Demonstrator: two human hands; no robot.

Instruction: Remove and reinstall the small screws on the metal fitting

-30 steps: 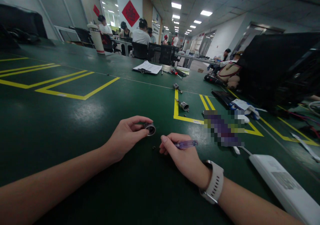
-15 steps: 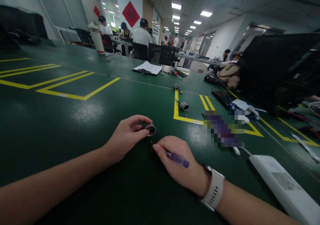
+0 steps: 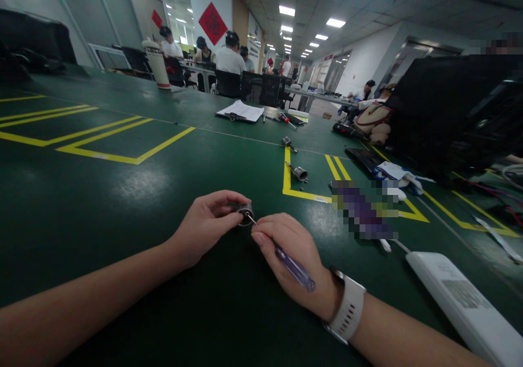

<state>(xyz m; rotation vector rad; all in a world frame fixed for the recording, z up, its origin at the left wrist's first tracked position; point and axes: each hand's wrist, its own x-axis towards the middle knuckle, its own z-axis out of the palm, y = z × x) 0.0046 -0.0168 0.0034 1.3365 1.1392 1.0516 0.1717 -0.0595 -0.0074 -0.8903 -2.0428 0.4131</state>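
My left hand (image 3: 206, 221) pinches a small round metal part (image 3: 245, 214) just above the green table (image 3: 122, 203), thumb and fingers closed around it. My right hand (image 3: 286, 252), with a white watch on the wrist, grips a small screwdriver with a clear purple handle (image 3: 295, 269). Its thin metal tip points up and left and touches the metal part. The two hands sit side by side, almost touching.
Two more metal parts (image 3: 300, 172) (image 3: 287, 141) lie by the yellow floor-tape lines. A white power strip (image 3: 461, 301) lies at right, a clipboard with papers (image 3: 241, 110) farther back, a tall cup (image 3: 156, 65) at left. Dark equipment fills the right side. People sit at desks in the distance.
My right hand has swung the screwdriver round: its handle pointed right before, now its tip points at the metal part and touches it. The left hand has stayed still, holding the part.
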